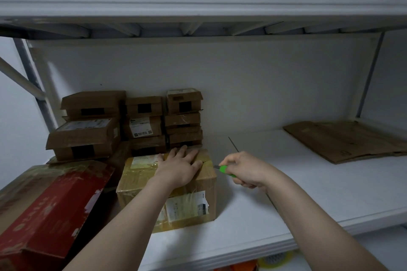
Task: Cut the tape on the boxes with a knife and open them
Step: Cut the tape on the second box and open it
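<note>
1. Shelf (286, 193) of white board, set under a second white shelf overhead, with a pale back wall behind.
2. Taped box (136, 185) of brown cardboard standing on the left half of the shelf, wrapped in yellowish clear tape, top flaps closed, a white shipping label on the near face.
3. Left hand (179, 166) laid flat on the box top, fingers straight and slightly spread, pressing down, fingertips reaching toward the far right corner.
4. Right hand (244, 169) curled round a green knife (224, 169), held just beside the upper right edge of the taped box. Short blade tip pointing at that edge. Contact with the tape impossible to tell from here.
5. Red box (50, 209) lying tilted just left of the taped box, long and flat, partly covered in clear tape, with white scuffed patches on its top.
6. Small boxes (132, 121) stacked in three piles behind the taped box against the back wall, brown, several with black strips on the front and some with white labels.
7. Flattened cardboard (345, 138) lying at the far right of the shelf, well apart from both hands.
8. Tape roll (275, 259), yellowish, partly visible below the front edge of the shelf, beside something orange that is too cut off to identify.
</note>
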